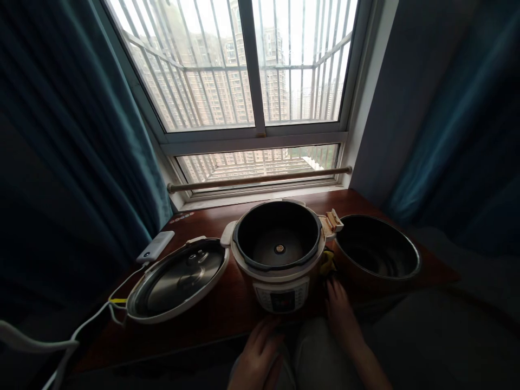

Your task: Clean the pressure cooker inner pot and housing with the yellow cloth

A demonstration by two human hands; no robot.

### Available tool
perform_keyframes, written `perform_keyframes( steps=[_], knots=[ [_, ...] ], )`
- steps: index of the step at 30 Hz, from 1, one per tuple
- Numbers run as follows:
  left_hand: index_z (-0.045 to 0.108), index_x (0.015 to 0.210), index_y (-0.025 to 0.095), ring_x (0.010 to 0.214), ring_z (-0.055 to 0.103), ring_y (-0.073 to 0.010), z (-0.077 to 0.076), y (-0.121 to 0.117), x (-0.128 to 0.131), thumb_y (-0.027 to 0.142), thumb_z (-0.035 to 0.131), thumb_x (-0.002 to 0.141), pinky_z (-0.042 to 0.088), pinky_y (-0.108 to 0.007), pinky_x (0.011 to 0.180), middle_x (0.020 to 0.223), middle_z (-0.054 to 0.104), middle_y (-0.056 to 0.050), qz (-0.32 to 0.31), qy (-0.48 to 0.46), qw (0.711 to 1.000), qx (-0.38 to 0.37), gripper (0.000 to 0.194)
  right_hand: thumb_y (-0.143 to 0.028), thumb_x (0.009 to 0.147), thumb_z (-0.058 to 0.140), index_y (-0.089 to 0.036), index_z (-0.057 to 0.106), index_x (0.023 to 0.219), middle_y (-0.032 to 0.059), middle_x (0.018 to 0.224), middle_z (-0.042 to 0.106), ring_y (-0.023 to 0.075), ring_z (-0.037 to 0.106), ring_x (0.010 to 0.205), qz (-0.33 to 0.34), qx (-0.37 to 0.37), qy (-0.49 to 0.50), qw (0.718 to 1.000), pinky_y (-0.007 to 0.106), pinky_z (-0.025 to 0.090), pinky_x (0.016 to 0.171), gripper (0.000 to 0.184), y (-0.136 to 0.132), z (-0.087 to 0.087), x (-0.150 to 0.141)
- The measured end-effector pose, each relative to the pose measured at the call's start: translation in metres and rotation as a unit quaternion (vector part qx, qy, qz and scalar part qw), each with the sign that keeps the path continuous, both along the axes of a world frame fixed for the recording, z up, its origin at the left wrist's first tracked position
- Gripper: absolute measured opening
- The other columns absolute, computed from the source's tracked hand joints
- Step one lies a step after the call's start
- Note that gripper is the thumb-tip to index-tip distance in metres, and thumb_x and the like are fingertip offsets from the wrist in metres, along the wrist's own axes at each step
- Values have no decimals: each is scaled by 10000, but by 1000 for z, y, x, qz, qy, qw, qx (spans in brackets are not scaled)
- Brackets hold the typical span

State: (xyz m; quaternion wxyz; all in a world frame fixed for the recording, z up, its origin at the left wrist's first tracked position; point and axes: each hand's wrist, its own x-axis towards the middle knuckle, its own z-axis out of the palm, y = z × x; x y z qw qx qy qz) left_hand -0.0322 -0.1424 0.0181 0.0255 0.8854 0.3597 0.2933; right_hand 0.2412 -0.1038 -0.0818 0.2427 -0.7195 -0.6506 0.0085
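Observation:
A white electric pressure cooker [300,284] stands on the table without its lid, and a dark round cavity with a small metal disc at its centre shows inside. My right hand [339,306] reaches onto the table to its right, fingers stretched forward. Its fingertips are at a small yellow-and-black thing [328,262], whose kind I cannot make out; whether they touch it is unclear in the shade. Low in front of the cooker, my left hand [260,349] lies by the table's front edge, fingers extended and nothing visible in them.
Left of the cooker its round lid [179,284] lies underside up. A dark inner pot [376,249] stands to the right. Behind the lid lies a white power bank [155,246] with a white cable [91,319]. A window [260,132] is beyond the table, with curtains [101,135] beside it.

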Motion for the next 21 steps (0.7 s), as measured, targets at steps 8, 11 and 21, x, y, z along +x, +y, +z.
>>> perform_keyframes(
  steps=[8, 11, 21],
  knots=[
    [569, 1115, 222, 1186, 494, -222, -7, -2, 10, 198, 507, 801, 501, -325, 907, 1254, 549, -90, -30, 11, 999, 11, 321, -136, 826, 336, -65, 451, 1289, 146, 1386, 389, 243, 289, 1314, 18, -40, 81, 996, 399, 327, 1046, 483, 28, 27, 2],
    [563, 1115, 227, 1123, 551, -220, -17, -2, 19, 167, 509, 780, 521, -308, 872, 1210, 589, -83, -56, -22, 998, 5, 345, -235, 835, 399, -118, 537, 1214, 139, 1358, 430, 258, 371, 1269, 37, 5, 154, 987, 427, 370, 1014, 420, 13, 58, 8],
    [418, 1325, 209, 1306, 334, -215, 48, 18, 150, 240, 494, 842, 249, -388, 1099, 1400, 400, -83, -131, -318, 849, -400, 490, -314, 770, 542, -114, 551, 1184, 171, 1188, 578, 271, 541, 1105, -281, 184, 357, 871, 422, 403, 965, 459, 19, 129, 226]
  ],
)
